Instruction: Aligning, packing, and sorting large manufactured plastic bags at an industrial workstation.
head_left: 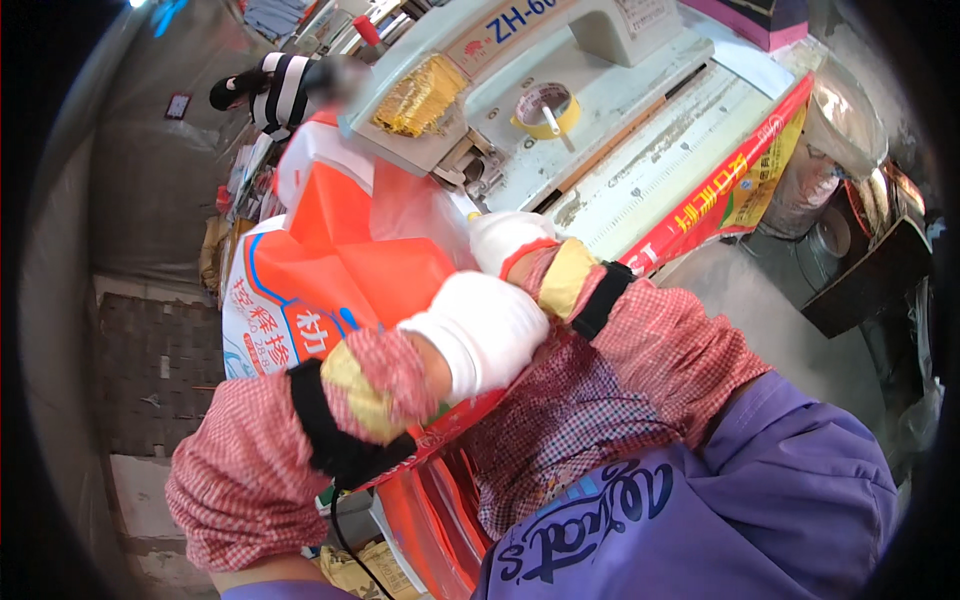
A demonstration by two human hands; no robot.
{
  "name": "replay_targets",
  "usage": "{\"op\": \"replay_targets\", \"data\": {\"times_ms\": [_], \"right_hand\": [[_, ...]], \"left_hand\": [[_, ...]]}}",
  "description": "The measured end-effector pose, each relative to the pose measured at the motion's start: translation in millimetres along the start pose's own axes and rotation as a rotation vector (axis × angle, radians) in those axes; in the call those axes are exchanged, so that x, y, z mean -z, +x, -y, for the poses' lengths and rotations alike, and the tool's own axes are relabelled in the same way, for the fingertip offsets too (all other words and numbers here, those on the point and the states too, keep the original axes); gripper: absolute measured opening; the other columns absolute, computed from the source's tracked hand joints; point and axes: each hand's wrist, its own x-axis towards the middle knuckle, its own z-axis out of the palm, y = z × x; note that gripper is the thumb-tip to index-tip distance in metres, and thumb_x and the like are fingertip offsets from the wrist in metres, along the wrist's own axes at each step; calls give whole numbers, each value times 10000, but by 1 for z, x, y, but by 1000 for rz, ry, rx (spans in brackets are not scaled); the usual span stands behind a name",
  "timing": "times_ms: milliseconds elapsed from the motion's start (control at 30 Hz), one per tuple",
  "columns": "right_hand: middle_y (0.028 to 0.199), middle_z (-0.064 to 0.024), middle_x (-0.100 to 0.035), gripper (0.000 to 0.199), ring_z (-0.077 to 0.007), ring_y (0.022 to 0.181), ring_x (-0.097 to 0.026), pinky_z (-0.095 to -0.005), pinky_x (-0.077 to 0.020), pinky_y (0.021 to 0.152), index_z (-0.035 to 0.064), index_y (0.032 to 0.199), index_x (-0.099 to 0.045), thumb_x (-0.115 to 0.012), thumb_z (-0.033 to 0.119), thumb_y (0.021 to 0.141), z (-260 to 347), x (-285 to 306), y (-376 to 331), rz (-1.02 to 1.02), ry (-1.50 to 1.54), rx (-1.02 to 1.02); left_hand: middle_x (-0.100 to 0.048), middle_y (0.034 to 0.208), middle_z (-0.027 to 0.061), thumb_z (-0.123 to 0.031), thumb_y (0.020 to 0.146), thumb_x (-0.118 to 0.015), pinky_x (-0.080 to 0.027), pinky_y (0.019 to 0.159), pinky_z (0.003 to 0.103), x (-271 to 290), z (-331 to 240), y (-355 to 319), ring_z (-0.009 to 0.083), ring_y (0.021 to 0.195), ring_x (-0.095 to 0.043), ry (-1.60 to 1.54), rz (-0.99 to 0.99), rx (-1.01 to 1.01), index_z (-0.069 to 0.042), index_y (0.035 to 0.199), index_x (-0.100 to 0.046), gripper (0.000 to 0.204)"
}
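A large orange and white printed sack (390,275) slopes down to the left from the sewing machine (480,90). My left hand (478,330), in a white glove, is curled closed over the sack's near part; its fingertips are turned out of sight. Farther forward, my right hand (512,240), gloved the same way, is close by the machine's needle end (470,170), at the sack's upper right edge. Its fingers are hidden, so I cannot tell how they are set. Both forearms wear checked sleeve covers with black bands.
A yellow tape roll (546,110) lies on the machine bed, with a white stick in it. Yellow thread or cloth (420,95) covers the machine head. Red-yellow printed sheeting (720,190) borders the table. Red sacks (430,520) are stacked below my hands. Another person (285,95) is at the far left.
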Motion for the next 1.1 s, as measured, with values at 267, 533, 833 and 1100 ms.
{"op": "replay_targets", "data": {"times_ms": [267,533,833,1100], "right_hand": [[1028,-109,-663,305,-174,867,-643,-292,-498,777,87,1163,-596,-517,193,889,-14,14,2,466,1402,-239],[1259,-193,-514,530,-280,1150,-511,-329,-414,950,41,1331,-421,-560,129,827,22,3,-5,-65,369,150],[1242,-171,-539,368,-315,1199,-473,-350,-380,999,26,1228,-517,-446,224,925,37,-39,35,-149,-455,248],[975,-161,-647,278,-337,905,-624,-387,-497,748,124,1044,-634,-558,324,865,114,15,-24,208,229,124]], "left_hand": [[-655,779,159,-228,807,-548,-500,691,445,-69,107,25,338,779,-640,-54,-182,502,-52,766,-659,212],[-645,736,113,-197,760,-565,-512,618,424,-61,112,-48,308,707,-647,44,20,377,-122,776,-646,111],[-546,662,67,-93,592,-612,-504,703,415,27,38,-228,267,747,-600,734,-302,372,-110,642,-558,77],[-503,1288,166,-74,774,-667,-412,963,370,-7,106,-250,320,1138,-521,483,-1383,610,-23,1202,-543,448]]}}
